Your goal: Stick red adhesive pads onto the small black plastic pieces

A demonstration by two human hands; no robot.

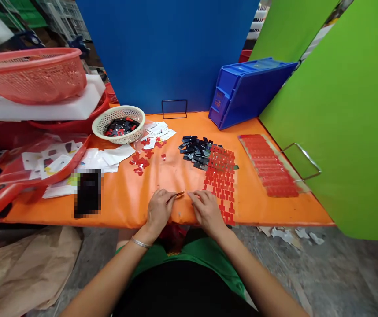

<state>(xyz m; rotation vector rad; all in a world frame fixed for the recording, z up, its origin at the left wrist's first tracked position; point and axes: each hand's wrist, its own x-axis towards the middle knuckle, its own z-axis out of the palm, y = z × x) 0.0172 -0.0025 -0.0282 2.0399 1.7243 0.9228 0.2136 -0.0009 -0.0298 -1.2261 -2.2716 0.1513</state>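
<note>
Near the front edge of the orange table, my left hand (159, 211) pinches a small dark flat piece (178, 195) that points toward the other hand. A short gap to the right, my right hand (207, 210) has its thumb and fingertips drawn together; whatever sits between them is too small to make out. Beside the right hand lies a sheet of red T-shaped stickers (220, 180), its far part overlapped by loose dark pieces. A pile of black flat pieces (194, 149) rests just beyond. Scattered red bits (140, 161) lie farther left.
At the back left stands a cream basket (118, 137) of black and red pieces. White papers (105, 158), a red dustpan (7, 193) and a black pixelated object (88, 193) are leftward. Rightward are another red sheet (268, 165), a blue bin (251, 92) and a green panel (347, 132).
</note>
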